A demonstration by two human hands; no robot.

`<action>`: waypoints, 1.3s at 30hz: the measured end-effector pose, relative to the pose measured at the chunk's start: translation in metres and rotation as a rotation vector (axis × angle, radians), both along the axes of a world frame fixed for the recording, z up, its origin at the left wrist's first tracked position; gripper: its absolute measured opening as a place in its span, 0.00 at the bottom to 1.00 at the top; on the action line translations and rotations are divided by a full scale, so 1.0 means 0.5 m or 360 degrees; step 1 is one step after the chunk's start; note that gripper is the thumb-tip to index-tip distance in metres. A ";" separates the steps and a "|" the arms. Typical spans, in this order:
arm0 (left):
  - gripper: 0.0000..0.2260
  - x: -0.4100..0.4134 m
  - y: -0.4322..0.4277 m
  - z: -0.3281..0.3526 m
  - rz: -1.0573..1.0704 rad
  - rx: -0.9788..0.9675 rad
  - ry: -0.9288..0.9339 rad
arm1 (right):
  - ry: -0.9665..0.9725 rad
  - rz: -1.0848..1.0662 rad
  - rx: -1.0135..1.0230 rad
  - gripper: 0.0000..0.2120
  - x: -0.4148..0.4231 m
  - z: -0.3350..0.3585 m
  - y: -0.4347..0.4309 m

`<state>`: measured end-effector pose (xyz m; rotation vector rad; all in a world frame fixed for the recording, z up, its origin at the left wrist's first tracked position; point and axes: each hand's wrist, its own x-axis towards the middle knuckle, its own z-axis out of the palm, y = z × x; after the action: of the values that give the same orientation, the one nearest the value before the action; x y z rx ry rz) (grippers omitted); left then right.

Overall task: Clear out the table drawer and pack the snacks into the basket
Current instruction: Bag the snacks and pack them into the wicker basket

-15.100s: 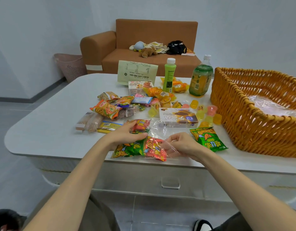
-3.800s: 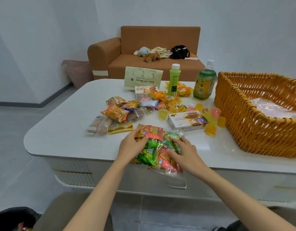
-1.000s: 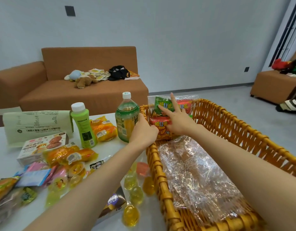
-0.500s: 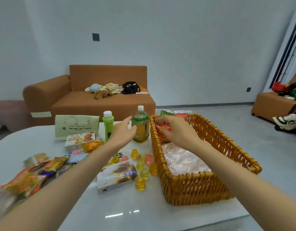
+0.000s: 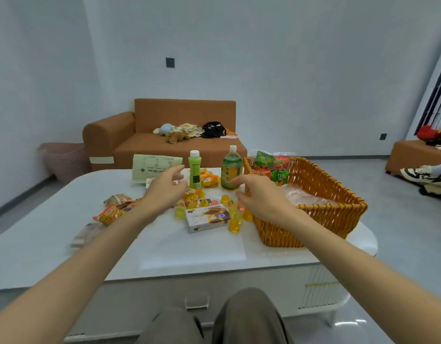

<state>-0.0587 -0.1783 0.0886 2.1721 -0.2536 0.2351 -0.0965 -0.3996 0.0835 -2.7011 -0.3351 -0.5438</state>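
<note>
White table (image 5: 165,256), seen from its near edge, with a wicker basket (image 5: 338,219) standing on its right part. Nearest the viewer, below and left of the basket, the drawer front (image 5: 197,300) with its handle lies level with the table's side. Left of the basket's near corner lies a white-and-brown box (image 5: 208,218), with yellow and pink jelly cups (image 5: 234,226) between it and the basket wall. Right hand (image 5: 261,197): just beside the basket's left wall, above the jelly cups, fingers loosely bent and holding nothing. Left hand (image 5: 165,192): further left of the basket, above loose packets, fingers spread and holding nothing. Orange snack packet (image 5: 109,214): well left of the basket, by the left forearm. Inside the basket, crumpled clear plastic (image 5: 306,197) covers the floor. At the basket's far end a clear bag of green and red snack packets (image 5: 271,165) leans against the wall and rises above the rim. Just left of the basket's far corner stand a tea bottle (image 5: 230,167) and then a green bottle (image 5: 194,170), both upright. Pale paper bag (image 5: 156,167): further left again. Beyond the basket, a brown sofa (image 5: 184,145) stands against the wall.
</note>
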 end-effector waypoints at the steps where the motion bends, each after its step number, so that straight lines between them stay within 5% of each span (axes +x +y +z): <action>1: 0.22 -0.010 0.011 -0.004 -0.0004 -0.0008 -0.0001 | -0.0014 -0.0006 0.0004 0.15 -0.007 0.000 0.006; 14: 0.21 0.101 -0.201 -0.013 -0.0347 0.0081 0.0019 | 0.0104 -0.0613 0.0067 0.16 0.103 -0.031 -0.199; 26: 0.26 0.331 -0.470 -0.133 -0.0366 0.0669 0.0095 | 0.0806 -0.1010 -0.0154 0.35 0.329 -0.136 -0.448; 39: 0.27 0.357 -0.499 -0.184 -0.0272 0.0628 -0.0004 | 0.1462 -0.0933 -0.0033 0.62 0.460 -0.231 -0.521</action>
<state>0.1198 -0.4279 -0.0032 2.5208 -0.5209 0.0951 0.1336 -0.6599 -0.0320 -2.7015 0.7005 0.5875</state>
